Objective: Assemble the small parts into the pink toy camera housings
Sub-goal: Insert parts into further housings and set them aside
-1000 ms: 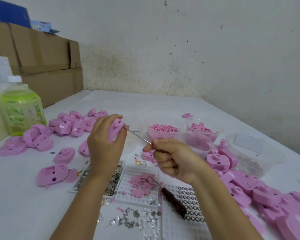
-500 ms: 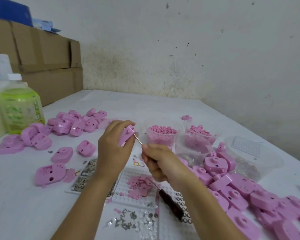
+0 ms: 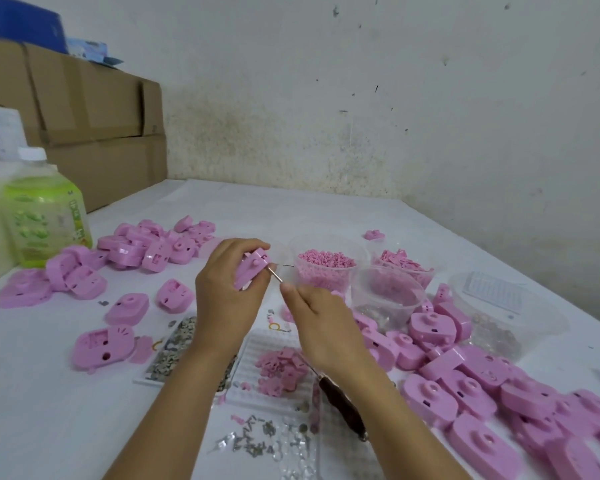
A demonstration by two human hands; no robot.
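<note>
Centre frame: left hand (image 3: 222, 299) pinches pink housing (image 3: 252, 271) aloft – right hand (image 3: 321, 327) closed around thin metal tool (image 3: 274, 273), tip at housing edge – slip risk if housing rotates, part drops

Left hand (image 3: 227, 292) raised, fingers curled tight in a grip; right hand (image 3: 321, 325) just beside, thumb and forefinger pinched.

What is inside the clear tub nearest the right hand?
The empty-looking clear tub holds no pink parts; small clear or metal bits show near its base, though whether inside or behind is unclear. The tub behind it is heaped with pink pellets.
</note>
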